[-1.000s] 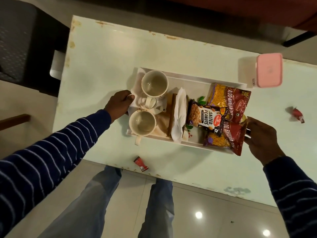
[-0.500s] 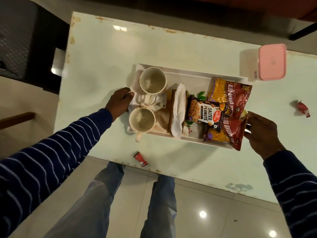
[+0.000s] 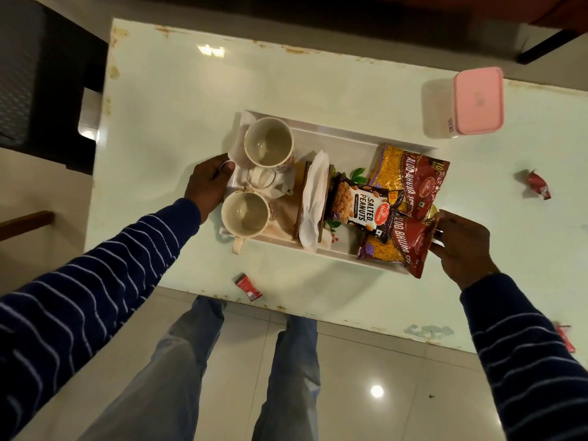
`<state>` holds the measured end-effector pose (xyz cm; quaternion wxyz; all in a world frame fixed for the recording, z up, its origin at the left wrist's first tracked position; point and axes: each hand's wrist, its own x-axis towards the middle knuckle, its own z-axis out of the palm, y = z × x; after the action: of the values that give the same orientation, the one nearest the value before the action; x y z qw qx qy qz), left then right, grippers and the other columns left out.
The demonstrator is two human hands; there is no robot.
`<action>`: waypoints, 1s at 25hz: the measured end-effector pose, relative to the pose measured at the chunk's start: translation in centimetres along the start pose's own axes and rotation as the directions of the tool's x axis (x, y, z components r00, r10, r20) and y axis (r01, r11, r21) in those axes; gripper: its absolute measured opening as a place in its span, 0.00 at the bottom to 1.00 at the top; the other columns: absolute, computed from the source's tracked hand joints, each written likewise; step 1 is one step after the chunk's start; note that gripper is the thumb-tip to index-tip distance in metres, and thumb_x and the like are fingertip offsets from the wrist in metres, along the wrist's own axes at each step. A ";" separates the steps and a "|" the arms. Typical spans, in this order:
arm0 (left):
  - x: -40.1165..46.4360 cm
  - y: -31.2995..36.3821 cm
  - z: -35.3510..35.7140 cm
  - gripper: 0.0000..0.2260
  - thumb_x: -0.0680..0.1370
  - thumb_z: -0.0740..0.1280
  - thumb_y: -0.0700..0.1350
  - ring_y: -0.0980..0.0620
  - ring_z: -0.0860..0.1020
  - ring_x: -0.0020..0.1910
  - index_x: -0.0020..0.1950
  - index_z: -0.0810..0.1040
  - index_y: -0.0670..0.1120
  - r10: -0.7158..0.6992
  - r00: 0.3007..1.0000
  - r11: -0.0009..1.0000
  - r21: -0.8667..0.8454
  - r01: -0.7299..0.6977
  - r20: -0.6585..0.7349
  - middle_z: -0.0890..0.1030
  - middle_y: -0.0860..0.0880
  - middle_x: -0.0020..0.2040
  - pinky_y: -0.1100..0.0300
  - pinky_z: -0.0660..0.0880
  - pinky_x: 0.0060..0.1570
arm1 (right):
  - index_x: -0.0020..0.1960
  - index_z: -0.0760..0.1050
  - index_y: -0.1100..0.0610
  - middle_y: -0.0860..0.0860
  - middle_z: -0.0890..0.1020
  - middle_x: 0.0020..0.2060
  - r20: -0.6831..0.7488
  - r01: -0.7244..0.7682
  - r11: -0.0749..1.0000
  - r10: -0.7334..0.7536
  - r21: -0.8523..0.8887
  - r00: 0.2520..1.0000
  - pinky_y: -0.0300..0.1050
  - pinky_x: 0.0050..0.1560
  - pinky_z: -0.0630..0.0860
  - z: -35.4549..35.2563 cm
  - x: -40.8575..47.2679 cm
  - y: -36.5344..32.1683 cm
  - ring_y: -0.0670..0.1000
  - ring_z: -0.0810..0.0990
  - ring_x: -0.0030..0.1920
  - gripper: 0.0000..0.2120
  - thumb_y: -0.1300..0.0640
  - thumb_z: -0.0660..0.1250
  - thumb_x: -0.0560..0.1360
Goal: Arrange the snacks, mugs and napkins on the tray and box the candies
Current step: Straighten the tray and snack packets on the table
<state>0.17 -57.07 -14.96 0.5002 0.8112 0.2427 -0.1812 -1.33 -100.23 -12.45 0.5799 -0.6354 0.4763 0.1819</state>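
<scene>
A white tray point(image 3: 337, 135) lies mid-table. On it stand two cream mugs, one far point(image 3: 268, 146) and one near point(image 3: 245, 214), beside a napkin holder with white napkins point(image 3: 313, 202). A salted peanuts pack point(image 3: 359, 206) and two red snack packs, one far point(image 3: 410, 176) and one near point(image 3: 399, 246), fill its right half. My left hand point(image 3: 208, 183) grips the tray's left end. My right hand point(image 3: 461, 246) holds the tray's right end by the near snack pack. Red wrapped candies lie loose on the table, one at the near edge point(image 3: 248, 286) and one at the right point(image 3: 537, 184).
A clear box with a pink lid point(image 3: 477, 105) stands at the table's far right. Another red wrapper point(image 3: 564, 338) shows past my right sleeve. A dark chair point(image 3: 38, 84) stands to the left. My legs are at the table's near edge, over tiled floor.
Both hands keep their hold on the tray's ends. The tray stays in about the same spot while the view shifts slightly.
</scene>
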 end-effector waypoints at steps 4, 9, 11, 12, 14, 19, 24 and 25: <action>-0.1 -0.1 0.2 0.13 0.84 0.60 0.47 0.42 0.78 0.61 0.65 0.79 0.49 -0.030 1.000 1.000 -0.005 0.030 0.005 0.82 0.47 0.60 0.45 0.75 0.61 | 0.44 0.82 0.57 0.54 0.84 0.39 -0.045 0.023 0.999 -0.021 0.045 0.999 0.47 0.42 0.80 0.2 0.3 -0.3 0.52 0.83 0.39 0.09 0.65 0.65 0.79; -0.3 -0.2 0.5 0.14 0.83 0.59 0.49 0.47 0.77 0.63 0.66 0.78 0.53 -0.019 1.000 1.000 0.014 0.019 0.000 0.82 0.51 0.61 0.45 0.72 0.67 | 0.45 0.82 0.56 0.52 0.85 0.39 -0.040 0.026 0.998 -0.023 0.063 0.999 0.43 0.38 0.80 0.2 0.5 -0.4 0.49 0.84 0.37 0.09 0.64 0.66 0.79; -0.3 -0.3 0.7 0.14 0.83 0.60 0.50 0.47 0.77 0.63 0.66 0.78 0.54 -0.035 0.999 0.999 0.008 0.035 -0.020 0.82 0.51 0.61 0.45 0.72 0.67 | 0.48 0.83 0.57 0.52 0.84 0.39 -0.045 0.016 0.998 -0.013 0.067 0.999 0.43 0.37 0.80 0.1 0.7 -0.4 0.49 0.83 0.36 0.08 0.65 0.65 0.78; -0.3 -0.4 0.8 0.14 0.83 0.60 0.51 0.46 0.77 0.63 0.66 0.78 0.54 -0.042 0.999 0.999 0.004 0.042 -0.030 0.82 0.51 0.61 0.45 0.72 0.66 | 0.48 0.83 0.58 0.53 0.84 0.39 -0.051 0.013 0.998 -0.010 0.066 0.999 0.43 0.37 0.80 0.1 0.8 -0.4 0.49 0.83 0.36 0.08 0.65 0.65 0.79; -0.4 -0.5 0.9 0.14 0.83 0.60 0.52 0.44 0.77 0.62 0.65 0.78 0.53 -0.034 0.998 0.999 0.005 0.034 -0.045 0.82 0.49 0.61 0.45 0.73 0.65 | 0.48 0.83 0.59 0.53 0.85 0.39 -0.050 0.013 0.999 -0.011 0.045 0.999 0.44 0.39 0.81 0.1 0.9 -0.4 0.50 0.83 0.37 0.09 0.64 0.64 0.79; -0.9 -0.2 1.3 0.16 0.82 0.61 0.55 0.44 0.77 0.63 0.68 0.76 0.52 -0.063 0.994 0.997 0.044 0.067 -0.092 0.81 0.48 0.63 0.42 0.72 0.66 | 0.46 0.84 0.60 0.57 0.86 0.43 -0.091 -0.014 1.000 0.012 -0.020 0.996 0.51 0.45 0.83 0.2 1.6 -0.5 0.55 0.84 0.41 0.09 0.63 0.64 0.78; -2.1 0.5 1.4 0.18 0.78 0.64 0.61 0.44 0.78 0.59 0.61 0.79 0.53 -0.226 0.941 0.971 0.016 0.237 -0.253 0.81 0.48 0.58 0.47 0.75 0.61 | 0.40 0.81 0.58 0.54 0.81 0.36 -0.048 0.245 0.860 -0.297 -0.447 0.954 0.49 0.47 0.80 -1.2 0.5 -1.6 0.57 0.82 0.42 0.12 0.64 0.62 0.78; -2.5 0.7 1.5 0.18 0.78 0.63 0.61 0.44 0.79 0.58 0.59 0.80 0.52 -0.216 0.931 0.973 0.012 0.230 -0.294 0.81 0.50 0.56 0.51 0.75 0.58 | 0.44 0.81 0.57 0.54 0.83 0.39 -0.010 0.320 0.781 -0.386 -0.536 0.923 0.49 0.51 0.79 -2.1 -0.1 -1.9 0.57 0.83 0.45 0.10 0.61 0.62 0.80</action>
<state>-1.55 -59.24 -13.71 0.4163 0.8076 0.3997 -0.1212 -0.47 -102.32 -10.78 0.3787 -0.8566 0.3147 0.1545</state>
